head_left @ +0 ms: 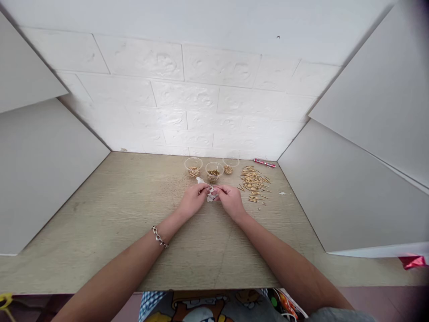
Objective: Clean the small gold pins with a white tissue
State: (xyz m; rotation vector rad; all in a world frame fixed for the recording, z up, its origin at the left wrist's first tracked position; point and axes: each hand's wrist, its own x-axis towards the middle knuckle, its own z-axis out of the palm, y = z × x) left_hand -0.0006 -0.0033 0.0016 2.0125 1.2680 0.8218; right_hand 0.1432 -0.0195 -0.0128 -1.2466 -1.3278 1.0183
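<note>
My left hand [193, 200] and my right hand [230, 199] meet at the middle of the wooden table [117, 214], fingertips pinched together. Between them they grip a small thin piece that I cannot make out, over a crumpled white scrap [210, 195] lying on the table. A silver chain bracelet [159, 237] circles my left wrist. Just beyond the hands stand three small clear cups [193, 166] [214, 171] [230, 163] with small gold parts in them. A pile of thin gold pins [254, 182] lies to the right of the hands.
A red pen-like stick [264, 163] lies by the back wall at the right. A tiny white bit [282, 193] sits near the right panel. White panels wall in both sides, and a white brick wall closes the back.
</note>
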